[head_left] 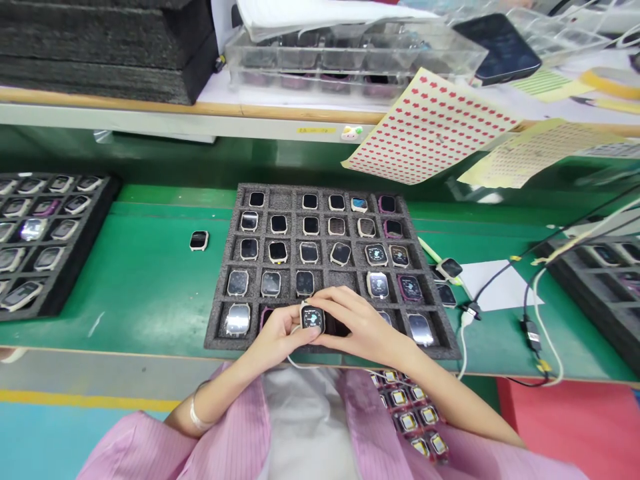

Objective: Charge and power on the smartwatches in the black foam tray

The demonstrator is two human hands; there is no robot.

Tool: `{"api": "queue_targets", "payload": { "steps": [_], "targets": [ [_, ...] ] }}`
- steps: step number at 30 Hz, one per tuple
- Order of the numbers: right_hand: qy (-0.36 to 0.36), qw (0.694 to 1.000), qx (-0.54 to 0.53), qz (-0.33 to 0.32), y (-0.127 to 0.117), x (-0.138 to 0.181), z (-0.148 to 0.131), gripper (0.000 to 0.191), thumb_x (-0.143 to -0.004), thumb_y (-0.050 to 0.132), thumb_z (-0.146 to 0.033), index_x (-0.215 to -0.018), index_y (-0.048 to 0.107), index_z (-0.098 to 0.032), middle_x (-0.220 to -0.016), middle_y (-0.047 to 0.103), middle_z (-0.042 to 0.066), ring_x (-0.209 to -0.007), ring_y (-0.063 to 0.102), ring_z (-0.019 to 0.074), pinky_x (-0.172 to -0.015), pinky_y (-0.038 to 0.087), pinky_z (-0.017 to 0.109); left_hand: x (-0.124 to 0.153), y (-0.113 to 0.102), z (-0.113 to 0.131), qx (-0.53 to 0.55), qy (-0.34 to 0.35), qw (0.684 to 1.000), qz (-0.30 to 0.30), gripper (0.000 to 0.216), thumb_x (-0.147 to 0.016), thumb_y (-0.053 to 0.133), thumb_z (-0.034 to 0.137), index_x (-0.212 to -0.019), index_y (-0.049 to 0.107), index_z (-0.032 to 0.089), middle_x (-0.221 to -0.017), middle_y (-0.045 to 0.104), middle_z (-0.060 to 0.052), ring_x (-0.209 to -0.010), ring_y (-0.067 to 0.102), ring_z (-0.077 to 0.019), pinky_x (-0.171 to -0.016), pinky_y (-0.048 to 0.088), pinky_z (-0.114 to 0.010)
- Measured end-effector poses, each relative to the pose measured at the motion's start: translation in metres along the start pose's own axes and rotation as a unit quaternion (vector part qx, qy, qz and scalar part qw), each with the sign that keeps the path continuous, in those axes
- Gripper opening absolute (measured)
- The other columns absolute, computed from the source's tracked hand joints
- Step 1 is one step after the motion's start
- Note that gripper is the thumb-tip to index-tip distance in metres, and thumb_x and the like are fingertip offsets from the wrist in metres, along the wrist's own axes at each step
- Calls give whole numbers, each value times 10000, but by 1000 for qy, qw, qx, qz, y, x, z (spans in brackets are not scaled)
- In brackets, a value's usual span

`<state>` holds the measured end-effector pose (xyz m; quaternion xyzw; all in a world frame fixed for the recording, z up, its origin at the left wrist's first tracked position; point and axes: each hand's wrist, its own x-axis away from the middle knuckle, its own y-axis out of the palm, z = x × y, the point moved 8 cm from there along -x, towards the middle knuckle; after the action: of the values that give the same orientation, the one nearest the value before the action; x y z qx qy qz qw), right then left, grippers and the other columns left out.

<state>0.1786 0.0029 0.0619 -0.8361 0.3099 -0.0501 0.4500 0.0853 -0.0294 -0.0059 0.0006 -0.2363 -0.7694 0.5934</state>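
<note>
I held the watch body (313, 319) by its edges between the fingertips of my left hand (278, 335) and right hand (361, 325), just above the front row of the foam tray (216, 341) on the bench (150, 287), and I judged a light, level grip off the screen was best.

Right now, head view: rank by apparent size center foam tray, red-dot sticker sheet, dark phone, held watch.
1. center foam tray
2. red-dot sticker sheet
3. dark phone
4. held watch
Phone is farther back; apparent only.
</note>
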Motion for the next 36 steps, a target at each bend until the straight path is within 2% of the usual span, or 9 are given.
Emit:
{"api": "queue_targets", "payload": {
  "steps": [10,13,16,19,22,26,30,33,36],
  "targets": [
    [19,1000,-10,-6,0,-1,-3,347,-838,650,-359,-1131,584,-187,-1033,622,79,-932,573,217,-831,488,394,0,2,2,-31,10,999,-10,274,-764,693,371,-860,645,119,-718,583,-8,-643,481,-119,-594,377,-222],
    [17,999,-41,-9,-4,-1,0,359,-831,667,-342,-1145,567,-199,-1065,614,84,-966,575,230,-847,484,405,1,3,1,-67,9,998,-20,300,-786,671,366,-956,625,123,-763,575,-9,-610,438,-95,-564,356,-211],
    [25,996,-85,21,-20,-2,17,399,-823,685,-325,-1176,534,-214,-1124,585,90,-1057,559,238,-908,469,408,5,5,1,-82,-17,994,-73,439,-775,690,349,-1142,549,152,-884,594,-18,-518,338,-47,-487,282,-197],
    [76,996,-33,44,-35,3,47,372,-832,675,-306,-1167,544,-209,-1138,557,105,-1094,542,258,-941,449,437,11,-3,9,-66,-23,992,-104,401,-798,664,377,-1115,565,153,-991,616,-59,-559,423,-57,-535,339,-209],
    [98,992,74,-4,-37,10,64,327,-850,647,-294,-1153,571,-193,-1141,549,129,-1086,542,288,-909,452,470,15,-21,18,-70,-15,995,-75,360,-815,644,394,-1068,593,143,-989,639,-82,-651,510,-93,-591,392,-216],
    [77,983,164,-32,-33,2,53,353,-871,621,-315,-1190,560,-178,-1228,519,159,-1091,534,298,-893,436,473,17,-28,14,-85,-43,993,-73,346,-849,593,392,-1074,574,129,-991,648,-92,-424,341,-5,-386,239,-181],
    [39,976,198,-78,-10,-33,30,349,-822,680,-343,-1086,615,-125,-1132,564,152,-1025,556,295,-839,437,437,13,-26,8,-81,-42,993,-78,361,-846,598,363,-1128,542,144,-1078,650,-120,-380,331,18,-353,237,-171],
    [34,970,208,-124,6,-55,30,443,-751,736,-419,-1011,645,-72,-1023,573,153,-921,576,292,-769,446,423,11,-27,8,-75,-32,994,-71,371,-860,576,353,-1164,518,147,-1115,651,-144,-353,351,21,-345,261,-174],
    [26,972,172,-157,10,-62,36,405,-793,702,-402,-1052,649,-96,-1027,567,130,-924,579,273,-767,444,404,10,-29,9,-71,-23,995,-64,372,-870,558,340,-1182,500,144,-1143,640,-161,-346,366,23,-344,268,-172]
  ]
}}
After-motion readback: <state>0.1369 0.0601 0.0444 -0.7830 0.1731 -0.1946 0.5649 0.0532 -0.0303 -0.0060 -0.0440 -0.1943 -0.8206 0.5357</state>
